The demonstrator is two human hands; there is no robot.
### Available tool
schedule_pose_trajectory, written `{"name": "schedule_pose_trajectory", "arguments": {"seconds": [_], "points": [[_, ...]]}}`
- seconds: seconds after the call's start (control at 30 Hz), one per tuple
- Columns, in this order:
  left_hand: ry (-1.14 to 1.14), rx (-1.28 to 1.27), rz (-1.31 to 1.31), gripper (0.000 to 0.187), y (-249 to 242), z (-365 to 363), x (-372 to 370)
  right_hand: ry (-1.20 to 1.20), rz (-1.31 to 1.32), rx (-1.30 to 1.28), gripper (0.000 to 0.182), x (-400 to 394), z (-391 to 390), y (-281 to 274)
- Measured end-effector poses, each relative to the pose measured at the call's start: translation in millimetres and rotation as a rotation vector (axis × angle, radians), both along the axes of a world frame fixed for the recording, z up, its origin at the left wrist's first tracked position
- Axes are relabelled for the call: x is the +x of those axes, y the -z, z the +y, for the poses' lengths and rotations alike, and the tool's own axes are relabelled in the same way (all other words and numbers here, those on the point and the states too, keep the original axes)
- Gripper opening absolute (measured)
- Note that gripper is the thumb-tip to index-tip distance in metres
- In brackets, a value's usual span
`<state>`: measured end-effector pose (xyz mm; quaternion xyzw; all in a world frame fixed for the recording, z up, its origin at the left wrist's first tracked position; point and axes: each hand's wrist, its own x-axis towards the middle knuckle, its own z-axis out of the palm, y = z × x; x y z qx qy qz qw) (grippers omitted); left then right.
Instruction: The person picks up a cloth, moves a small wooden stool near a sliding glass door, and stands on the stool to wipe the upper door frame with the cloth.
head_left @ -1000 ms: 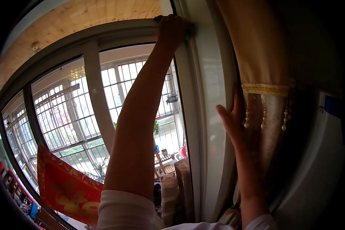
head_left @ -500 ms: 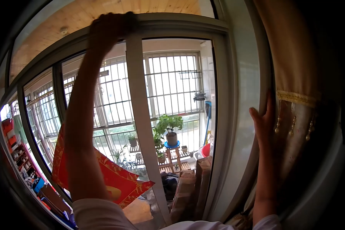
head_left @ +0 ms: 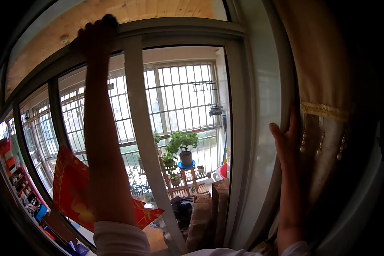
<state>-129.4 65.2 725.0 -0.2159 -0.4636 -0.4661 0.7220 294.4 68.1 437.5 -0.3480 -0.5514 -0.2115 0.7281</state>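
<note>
Overhead, the left hand (head_left: 94,36) reaches up to the top rail (head_left: 179,30) of the sliding window frame, and its fingers (head_left: 108,21) lie curled over the rail's upper edge, just left of the vertical mullion (head_left: 145,128). Whether something is pinched beneath those fingers cannot be told, since the hand shows only as a dark shape against the wooden ceiling (head_left: 128,10). One rail, one mullion and one side post (head_left: 241,128) of the frame are in view.

To the right of the side post, the right hand (head_left: 288,141) rests flat and open against the edge of the single curtain (head_left: 324,77), its fingers (head_left: 292,123) straight and pointing upward, gripping nothing. The curtain's gold trim band (head_left: 324,110) sits just right of that hand, with four bead tassels (head_left: 303,143) hanging below it.

Left of the mullion, low down, one red paper decoration (head_left: 72,187) shows partly behind the left forearm. Through the glass right of the mullion stands one large potted plant (head_left: 183,145) on a blue stool, with smaller pots near it.
</note>
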Motion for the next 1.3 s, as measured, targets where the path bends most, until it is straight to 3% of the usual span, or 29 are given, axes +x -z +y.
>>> {"name": "schedule_pose_trajectory", "arguments": {"seconds": [0.17,0.33,0.43,0.5,0.57,0.8,0.87,0.93,1.07,1.13,1.2,1.27,1.3], "points": [[0.271,-0.069,0.220,0.035,-8.7,45.9,126.1,0.003,-0.002,-0.016,0.079,-2.5,-7.2,-2.9],[0.398,-0.361,0.310,0.040,-23.2,72.2,240.3,-0.017,-0.025,0.035,0.080,3.7,-0.3,0.4],[0.397,-0.375,0.459,0.043,-33.1,86.1,252.5,0.078,-0.034,-0.034,0.081,1.2,-2.8,0.1],[0.363,-0.349,0.568,0.044,-27.9,71.3,238.4,0.119,-0.049,-0.041,0.081,2.1,-3.4,0.9],[0.528,-0.786,0.268,0.040,-29.0,28.9,220.1,0.136,-0.072,-0.022,0.080,4.9,-2.3,2.5],[0.451,-0.552,0.183,0.039,-20.8,-7.6,63.3,0.077,-0.001,-0.043,0.078,-1.5,-6.3,0.4],[0.356,-0.584,0.062,0.039,-29.7,-19.8,9.2,0.113,0.002,-0.043,0.078,-1.7,-6.3,-0.5],[0.026,-0.584,0.129,0.046,-45.7,-10.6,-70.3,0.117,-0.001,-0.054,0.078,-1.0,-5.1,-0.3],[0.062,-0.393,-0.156,0.058,-35.6,-38.8,-179.9,0.100,0.033,-0.097,0.077,-1.5,-4.1,0.2],[0.014,-0.392,-0.166,0.057,-47.7,-33.8,-221.3,0.088,0.027,-0.078,0.077,-1.0,-1.3,0.8],[-0.024,-0.396,-0.170,0.057,-43.2,-35.4,-218.9,0.121,0.010,-0.052,0.077,3.5,1.2,2.4],[-0.352,-0.363,-0.024,0.053,-34.5,-35.1,-195.2,0.103,0.010,-0.049,0.077,4.2,0.3,2.4],[-0.209,-0.403,-0.057,0.044,-27.4,-38.2,-165.4,0.076,0.006,-0.051,0.077,4.1,-0.4,3.0]]}}
